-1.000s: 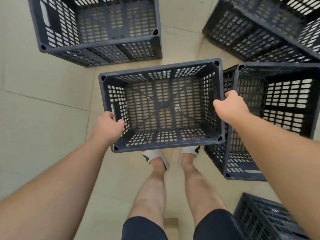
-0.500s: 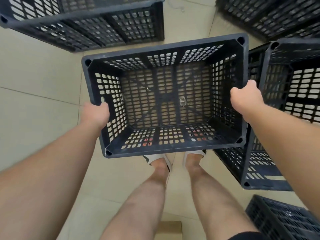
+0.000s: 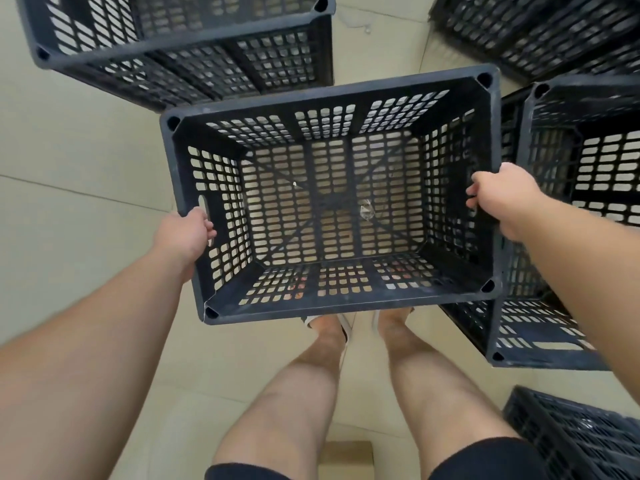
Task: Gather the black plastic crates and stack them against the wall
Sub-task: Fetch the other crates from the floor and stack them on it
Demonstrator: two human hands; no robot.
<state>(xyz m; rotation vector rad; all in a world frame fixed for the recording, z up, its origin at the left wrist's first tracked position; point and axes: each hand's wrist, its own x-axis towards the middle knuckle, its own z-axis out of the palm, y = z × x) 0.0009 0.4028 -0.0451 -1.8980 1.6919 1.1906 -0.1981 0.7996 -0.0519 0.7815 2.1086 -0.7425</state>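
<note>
While left hand (image 3: 187, 233) and right hand (image 3: 498, 206) clutch its rims at nine and three o'clock, the crate (image 3: 346, 303) hangs. Seemingly rigid, light.

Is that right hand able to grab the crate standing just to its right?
Probably not yet: the right hand grips the rim of the held crate. The neighbouring crate is close with nothing between, so it looks reachable once that hand lets go.

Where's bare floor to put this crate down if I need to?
The widest bare floor lies to your left, bordered by the far-left crate and the held crate. A narrow strip runs between the far-left crate and the far-right crate. The right side is crowded: the right crate and the near-right crate.
</note>
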